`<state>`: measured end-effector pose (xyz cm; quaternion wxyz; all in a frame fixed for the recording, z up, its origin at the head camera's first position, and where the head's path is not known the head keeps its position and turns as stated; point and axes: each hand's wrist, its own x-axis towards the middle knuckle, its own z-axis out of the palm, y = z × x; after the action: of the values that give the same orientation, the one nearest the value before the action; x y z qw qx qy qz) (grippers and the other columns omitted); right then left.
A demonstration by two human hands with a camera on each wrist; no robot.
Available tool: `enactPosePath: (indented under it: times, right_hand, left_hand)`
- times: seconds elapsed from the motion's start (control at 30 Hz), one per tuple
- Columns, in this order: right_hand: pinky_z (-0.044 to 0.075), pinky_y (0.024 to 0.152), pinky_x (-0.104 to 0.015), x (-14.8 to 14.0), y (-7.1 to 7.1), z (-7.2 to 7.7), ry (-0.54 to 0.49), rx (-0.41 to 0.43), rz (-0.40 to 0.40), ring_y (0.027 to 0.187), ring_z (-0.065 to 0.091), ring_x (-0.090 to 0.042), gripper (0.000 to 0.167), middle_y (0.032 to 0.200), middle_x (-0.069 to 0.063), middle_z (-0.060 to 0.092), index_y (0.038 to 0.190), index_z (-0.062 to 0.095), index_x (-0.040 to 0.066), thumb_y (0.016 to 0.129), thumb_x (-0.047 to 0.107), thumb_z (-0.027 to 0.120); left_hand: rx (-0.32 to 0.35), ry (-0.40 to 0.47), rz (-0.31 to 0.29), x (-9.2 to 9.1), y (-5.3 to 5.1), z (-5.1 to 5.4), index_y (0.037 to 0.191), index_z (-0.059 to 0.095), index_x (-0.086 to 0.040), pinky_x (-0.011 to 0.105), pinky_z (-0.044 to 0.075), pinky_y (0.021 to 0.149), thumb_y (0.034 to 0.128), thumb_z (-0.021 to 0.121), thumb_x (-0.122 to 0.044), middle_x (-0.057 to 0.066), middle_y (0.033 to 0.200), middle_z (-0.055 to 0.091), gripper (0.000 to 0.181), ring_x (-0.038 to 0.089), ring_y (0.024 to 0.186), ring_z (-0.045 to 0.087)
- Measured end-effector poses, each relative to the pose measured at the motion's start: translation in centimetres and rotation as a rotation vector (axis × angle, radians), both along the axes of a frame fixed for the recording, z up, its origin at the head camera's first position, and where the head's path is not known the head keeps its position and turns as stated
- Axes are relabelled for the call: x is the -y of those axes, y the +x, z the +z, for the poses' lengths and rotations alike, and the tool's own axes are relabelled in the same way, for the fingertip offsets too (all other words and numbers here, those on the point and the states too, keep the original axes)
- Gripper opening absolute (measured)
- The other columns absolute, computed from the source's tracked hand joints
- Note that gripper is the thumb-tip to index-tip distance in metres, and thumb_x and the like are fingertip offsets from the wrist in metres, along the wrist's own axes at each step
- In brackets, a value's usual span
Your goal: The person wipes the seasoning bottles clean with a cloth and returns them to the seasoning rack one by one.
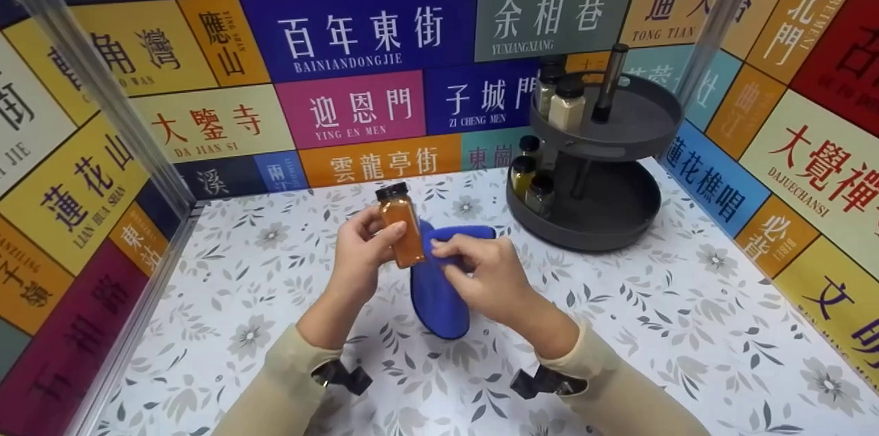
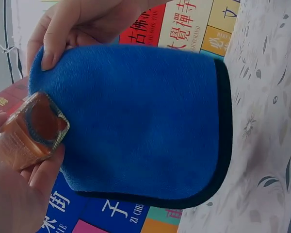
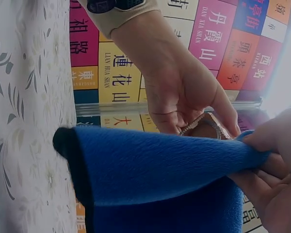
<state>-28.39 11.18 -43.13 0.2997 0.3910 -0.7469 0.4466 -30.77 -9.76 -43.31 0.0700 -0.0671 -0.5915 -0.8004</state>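
Observation:
My left hand (image 1: 362, 247) grips a square glass spice jar (image 1: 406, 235) with a black lid and orange-brown powder inside, held tilted above the table. My right hand (image 1: 491, 271) pinches the upper edge of a blue cloth (image 1: 439, 302) with a dark border, which hangs down beside the jar. In the left wrist view the cloth (image 2: 140, 121) spreads out beyond the jar's base (image 2: 43, 121). From the right wrist view the cloth (image 3: 160, 165) partly covers the jar, and my thumb and fingers hold its corner.
A dark two-tier round rack (image 1: 584, 216) stands at the back right, with several black-lidded jars (image 1: 566, 105) on its left side on both tiers. Printed panels (image 1: 364, 31) wall in the table at the back and sides. The tabletop (image 1: 275, 299) has a floral pattern.

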Motion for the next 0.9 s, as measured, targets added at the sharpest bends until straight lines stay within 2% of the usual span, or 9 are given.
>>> enactPosePath:
  times: [0.1, 0.17, 0.27, 0.37, 0.5, 0.63, 0.73, 0.8, 0.9]
  right_hand:
    - [0.061, 0.067, -0.019, 0.1, -0.1, -0.2, -0.055, -0.014, -0.057, 0.095, 0.081, -0.02, 0.021, 0.104, -0.01, 0.082, 0.096, 0.08, 0.003, 0.082, -0.012, 0.075]
    - [0.062, 0.071, -0.019, 0.1, -0.2, -0.2, -0.103, -0.007, -0.075, 0.096, 0.081, -0.022, 0.021, 0.107, -0.012, 0.082, 0.098, 0.08, 0.002, 0.083, -0.013, 0.075]
    - [0.064, 0.081, -0.025, -0.1, -0.4, -0.1, -0.176, 0.018, -0.064, 0.102, 0.08, -0.027, 0.023, 0.11, -0.015, 0.081, 0.101, 0.079, -0.001, 0.085, -0.016, 0.072]
    - [0.064, 0.085, -0.031, -0.2, -0.6, 0.0, -0.218, 0.04, -0.033, 0.107, 0.079, -0.031, 0.024, 0.111, -0.019, 0.08, 0.103, 0.078, -0.003, 0.086, -0.018, 0.069]
    - [0.064, 0.083, -0.03, 0.0, -0.7, 0.0, -0.214, 0.045, 0.008, 0.104, 0.079, -0.032, 0.023, 0.109, -0.02, 0.08, 0.101, 0.078, -0.004, 0.084, -0.019, 0.07]
    - [0.064, 0.079, -0.026, 0.2, -0.7, -0.4, -0.143, 0.036, 0.059, 0.099, 0.08, -0.03, 0.024, 0.107, -0.018, 0.08, 0.098, 0.079, -0.002, 0.082, -0.019, 0.071]
    - [0.064, 0.076, -0.024, 0.3, -0.7, -0.6, -0.085, 0.006, 0.077, 0.097, 0.081, -0.027, 0.026, 0.106, -0.015, 0.081, 0.097, 0.08, 0.001, 0.082, -0.018, 0.072]
    - [0.064, 0.073, -0.023, 0.2, -0.8, -0.7, -0.075, -0.024, 0.071, 0.093, 0.081, -0.025, 0.026, 0.105, -0.014, 0.082, 0.097, 0.08, 0.002, 0.081, -0.018, 0.073]
    - [0.063, 0.069, -0.022, -0.1, -1.0, -0.8, -0.097, -0.069, 0.038, 0.086, 0.081, -0.024, 0.027, 0.105, -0.015, 0.082, 0.097, 0.08, 0.001, 0.08, -0.018, 0.074]
  left_hand:
    - [-0.015, -0.053, -0.05, -0.2, 0.3, -0.1, 0.115, 0.067, 0.005, 0.033, 0.066, 0.067, 0.0876, 0.074, -0.002, 0.005, 0.093, 0.075, 0.029, 0.016, 0.081, 0.077]
    - [-0.024, -0.096, -0.092, -0.4, 0.6, -0.3, 0.114, 0.067, 0.003, 0.032, 0.065, 0.067, 0.086, 0.076, -0.001, 0.004, 0.092, 0.075, 0.029, 0.016, 0.081, 0.077]
    - [-0.028, -0.184, -0.172, -0.7, 0.8, -0.5, 0.114, 0.067, 0.003, 0.032, 0.065, 0.072, 0.0858, 0.079, -0.003, 0.004, 0.094, 0.075, 0.031, 0.017, 0.082, 0.078]
    - [-0.036, -0.26, -0.211, -0.7, 1.1, -0.5, 0.115, 0.067, 0.004, 0.034, 0.066, 0.077, 0.0858, 0.082, -0.005, 0.006, 0.097, 0.075, 0.034, 0.019, 0.085, 0.078]
    - [-0.048, -0.252, -0.152, -0.4, 1.2, 0.1, 0.116, 0.067, 0.004, 0.033, 0.066, 0.077, 0.0861, 0.081, -0.005, 0.008, 0.099, 0.076, 0.034, 0.019, 0.086, 0.078]
    - [-0.052, -0.145, -0.033, 0.2, 0.9, 0.7, 0.118, 0.065, 0.006, 0.032, 0.066, 0.071, 0.087, 0.078, -0.003, 0.008, 0.1, 0.077, 0.034, 0.017, 0.085, 0.078]
    - [-0.054, -0.076, 0.016, 0.6, 0.8, 0.9, 0.123, 0.064, 0.009, 0.032, 0.066, 0.069, 0.0871, 0.075, -0.002, 0.009, 0.102, 0.077, 0.039, 0.016, 0.084, 0.078]
    - [-0.061, -0.063, 0.0, 0.7, 0.8, 0.9, 0.125, 0.063, 0.009, 0.032, 0.066, 0.07, 0.0879, 0.074, -0.002, 0.009, 0.102, 0.076, 0.04, 0.017, 0.084, 0.078]
    - [-0.081, -0.1, -0.083, 0.5, 0.9, 0.6, 0.122, 0.064, 0.007, 0.033, 0.066, 0.072, 0.0875, 0.075, -0.003, 0.009, 0.103, 0.076, 0.037, 0.018, 0.086, 0.078]
